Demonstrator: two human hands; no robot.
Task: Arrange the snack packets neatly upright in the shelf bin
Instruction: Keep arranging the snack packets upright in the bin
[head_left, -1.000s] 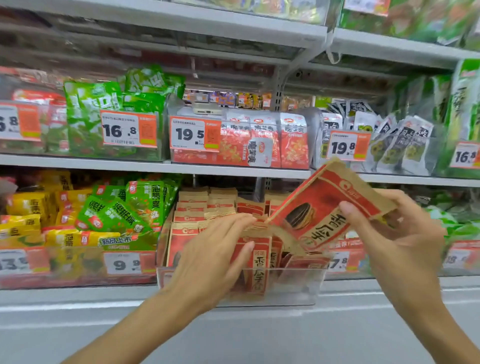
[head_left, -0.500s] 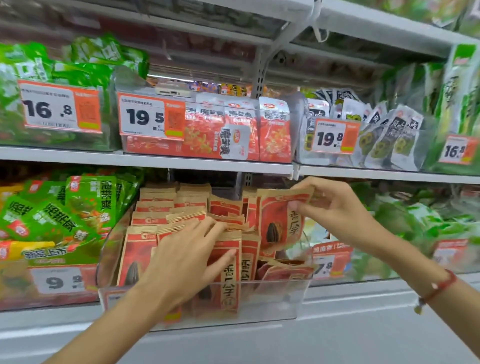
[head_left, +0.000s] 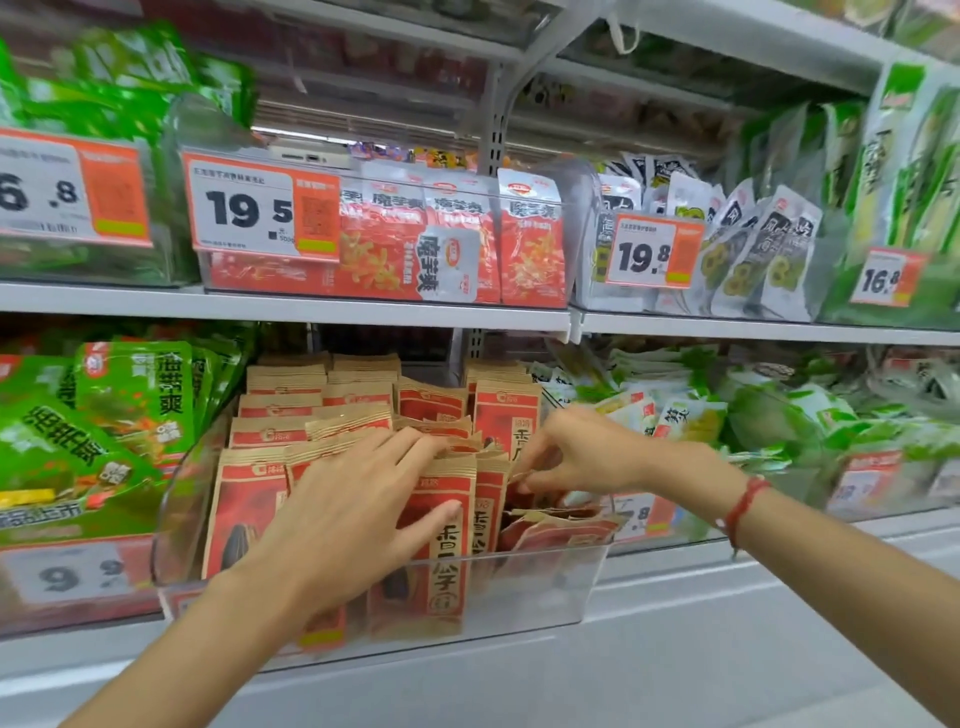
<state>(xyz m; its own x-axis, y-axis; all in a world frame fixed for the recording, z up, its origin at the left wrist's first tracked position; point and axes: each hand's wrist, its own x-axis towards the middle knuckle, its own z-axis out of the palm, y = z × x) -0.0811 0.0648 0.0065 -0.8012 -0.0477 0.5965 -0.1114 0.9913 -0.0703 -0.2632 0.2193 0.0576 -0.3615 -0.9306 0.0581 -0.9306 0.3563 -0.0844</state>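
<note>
My left hand (head_left: 358, 514) lies spread flat, fingers straight, against the front row of brown-and-red snack packets (head_left: 441, 540) in the lower middle of the frame, pressing them back so they stand. My right hand (head_left: 576, 452), just right of centre, has its fingers curled down among the packet tops at the right side of the clear shelf bin (head_left: 550, 587); it looks as if it pinches the edge of one packet, though the fingertips are partly buried and I cannot be sure which one.

I judge the job well past halfway. The left and middle of the bin hold packets standing in rows, faces forward, the back rows stepping up toward the upper shelf (head_left: 285, 304). What is left sits at the right front corner: a few fallen packets (head_left: 556, 525) lie flat or slumped there, below my right hand, not yet raised. The tops under my left fingers are also a bit ragged and tilted.

Green packets (head_left: 130, 410) fill the neighbouring bin at the left edge, and pale ones crowd the right.
</note>
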